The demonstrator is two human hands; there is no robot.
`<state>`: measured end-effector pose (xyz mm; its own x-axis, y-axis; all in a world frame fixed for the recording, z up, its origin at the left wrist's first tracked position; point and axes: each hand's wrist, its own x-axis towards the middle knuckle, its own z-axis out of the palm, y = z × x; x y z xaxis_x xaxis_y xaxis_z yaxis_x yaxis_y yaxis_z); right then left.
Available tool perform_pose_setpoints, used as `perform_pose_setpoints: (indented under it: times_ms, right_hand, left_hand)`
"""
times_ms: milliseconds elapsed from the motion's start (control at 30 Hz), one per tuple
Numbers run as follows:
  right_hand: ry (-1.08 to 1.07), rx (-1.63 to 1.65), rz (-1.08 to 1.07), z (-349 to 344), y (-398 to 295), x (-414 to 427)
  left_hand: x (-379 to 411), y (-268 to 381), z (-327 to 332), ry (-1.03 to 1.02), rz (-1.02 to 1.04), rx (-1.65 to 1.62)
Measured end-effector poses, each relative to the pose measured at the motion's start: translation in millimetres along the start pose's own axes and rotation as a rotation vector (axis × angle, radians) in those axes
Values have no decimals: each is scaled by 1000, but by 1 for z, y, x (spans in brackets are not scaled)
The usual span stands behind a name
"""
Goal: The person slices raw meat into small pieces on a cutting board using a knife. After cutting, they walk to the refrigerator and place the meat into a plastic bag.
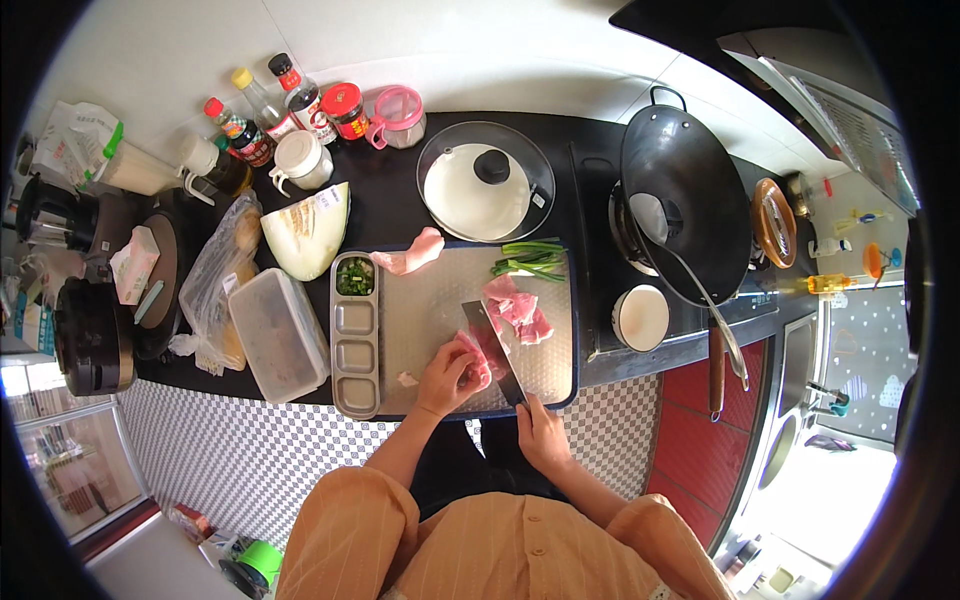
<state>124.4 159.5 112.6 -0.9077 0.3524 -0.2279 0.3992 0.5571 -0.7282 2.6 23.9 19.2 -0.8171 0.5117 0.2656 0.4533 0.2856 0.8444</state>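
Note:
My left hand [448,380] grips a piece of raw meat [477,364] on the cutting board [427,315]. In my right hand [541,431] is the handle of a cleaver [495,354], its blade just right of that piece. Pink meat slices [519,309] lie beyond the blade, below a bunch of green onion stalks [531,259]. A pale strip of meat [411,253] rests at the board's far left corner, and a small scrap is near its front left. Along the left edge stands a metal compartment tray [355,405] with chopped greens [355,277] in its far compartment.
A wok [686,172] with a ladle tilts on the stove at right, a white bowl [641,318] before it. Behind the board is a glass lid [485,187]. Left stand a plastic container [279,335], a melon piece [307,232], bagged food [225,281] and several sauce bottles [240,135].

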Motion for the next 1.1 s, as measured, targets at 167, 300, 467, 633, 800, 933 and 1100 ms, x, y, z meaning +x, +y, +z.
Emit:
perform_pose_setpoints:
  times_ms: [167, 300, 467, 633, 800, 933, 1100]
  right_hand:
    - [-43, -110, -12, 1, -14, 5]
    - [-30, -99, -38, 7, -12, 7]
    - [-54, -100, -44, 6, -21, 9]
    - [-125, -132, 3, 6, -23, 5]
    - [-252, -133, 134, -14, -18, -16]
    - [-234, -117, 104, -9, -15, -9]
    - [-148, -29, 64, 16, -26, 41]
  left_hand:
    - [-8, -12, 3, -33, 9, 22]
    - [-4, -11, 1, -57, 75, 73]
    - [-8, -16, 5, -38, 75, 88]
    - [-17, -28, 13, -59, -42, -8]
    - [-14, -25, 12, 10, -22, 68]
    - [-14, -23, 10, -1, -17, 70]
    - [-15, -25, 14, -21, -13, 34]
